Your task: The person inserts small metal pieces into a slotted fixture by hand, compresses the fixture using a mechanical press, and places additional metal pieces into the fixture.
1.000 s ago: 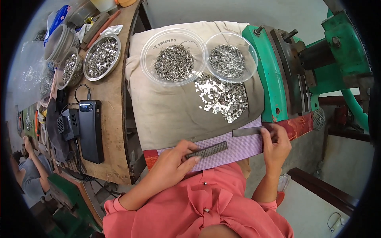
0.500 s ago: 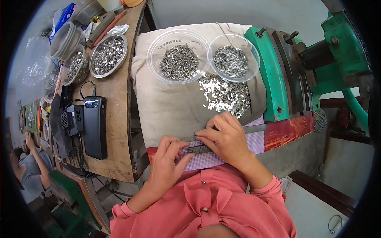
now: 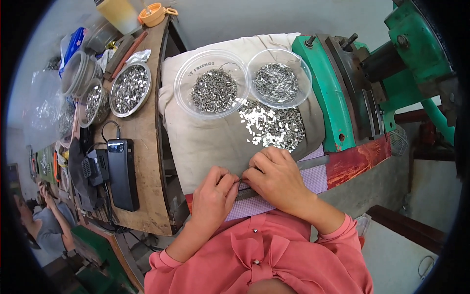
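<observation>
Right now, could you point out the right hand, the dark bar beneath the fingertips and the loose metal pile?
Right hand (image 3: 275, 172): head view, back of the hand.
Dark bar (image 3: 246, 193): head view, its exposed stretch.
Loose metal pile (image 3: 275, 125): head view, middle.

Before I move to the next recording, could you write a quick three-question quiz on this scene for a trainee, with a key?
1. True or false: the loose heap of metal pieces lies on the cloth.
2. Which is nearest the green machine?
A) the round metal dish
B) the black box-shaped device
C) the smaller clear tub
3. Near the dark strip, are the left hand and the right hand close together or far apart?

Key:
1. True.
2. C.
3. Close together; whether they pinch anything is too small to tell.
</observation>
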Tool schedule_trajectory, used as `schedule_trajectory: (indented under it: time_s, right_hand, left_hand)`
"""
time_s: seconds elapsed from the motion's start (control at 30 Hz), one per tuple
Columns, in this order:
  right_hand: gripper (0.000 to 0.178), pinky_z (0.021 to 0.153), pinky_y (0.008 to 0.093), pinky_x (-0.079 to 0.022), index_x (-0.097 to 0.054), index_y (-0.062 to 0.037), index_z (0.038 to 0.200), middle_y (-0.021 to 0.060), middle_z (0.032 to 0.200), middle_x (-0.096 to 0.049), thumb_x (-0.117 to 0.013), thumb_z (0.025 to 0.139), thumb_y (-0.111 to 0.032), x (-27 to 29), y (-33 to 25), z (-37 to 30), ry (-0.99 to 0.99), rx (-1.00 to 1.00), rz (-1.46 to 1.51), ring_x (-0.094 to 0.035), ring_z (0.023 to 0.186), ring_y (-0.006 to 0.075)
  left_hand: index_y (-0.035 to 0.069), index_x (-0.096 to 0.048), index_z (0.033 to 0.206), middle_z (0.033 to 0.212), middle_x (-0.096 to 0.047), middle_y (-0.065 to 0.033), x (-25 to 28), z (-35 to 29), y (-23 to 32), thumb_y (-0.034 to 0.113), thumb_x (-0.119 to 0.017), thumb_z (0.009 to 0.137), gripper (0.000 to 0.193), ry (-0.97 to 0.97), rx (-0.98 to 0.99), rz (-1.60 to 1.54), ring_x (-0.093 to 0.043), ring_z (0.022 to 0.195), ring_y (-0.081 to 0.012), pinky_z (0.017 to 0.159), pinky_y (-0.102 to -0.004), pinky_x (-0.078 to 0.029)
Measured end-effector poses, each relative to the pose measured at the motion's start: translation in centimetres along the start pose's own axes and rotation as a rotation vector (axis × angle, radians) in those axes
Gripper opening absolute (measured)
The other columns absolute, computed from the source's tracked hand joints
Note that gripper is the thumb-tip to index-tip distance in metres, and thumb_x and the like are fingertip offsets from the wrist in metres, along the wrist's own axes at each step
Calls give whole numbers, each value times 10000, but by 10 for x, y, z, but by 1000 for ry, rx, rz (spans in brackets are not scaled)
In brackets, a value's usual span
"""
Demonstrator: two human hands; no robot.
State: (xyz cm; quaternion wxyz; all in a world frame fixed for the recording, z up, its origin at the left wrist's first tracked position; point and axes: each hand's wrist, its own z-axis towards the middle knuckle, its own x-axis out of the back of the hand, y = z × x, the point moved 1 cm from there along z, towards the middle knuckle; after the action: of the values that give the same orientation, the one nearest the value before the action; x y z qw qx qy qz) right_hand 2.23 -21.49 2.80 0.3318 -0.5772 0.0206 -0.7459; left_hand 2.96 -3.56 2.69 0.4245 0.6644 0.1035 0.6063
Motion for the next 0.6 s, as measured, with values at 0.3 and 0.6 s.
schedule_trajectory:
  time_s: [0.3, 0.6]
  right_hand:
    - [72, 812, 351, -414, -603, -88, 804, 56, 901, -514, -595, 791, -159, -2, 1, 4, -178, 8, -109, -513, 947, 240]
    - [185, 863, 405, -377, -669, -137, 901, 15, 965, -536, -775, 749, -138, 13, 14, -2, -64, -165, 186, -498, 1016, 263]
  left_hand:
    - [27, -633, 906, 910, -588, -82, 0, -3, -5, -37, -702, 796, 145, 18, 60, -16, -596, 632, -194, 564, -313, -486]
    - [6, -642, 946, 932, -586, -91, 10, 0, -8, -50, -683, 826, 138, -34, 92, -136, -594, 695, -174, 609, -286, -480]
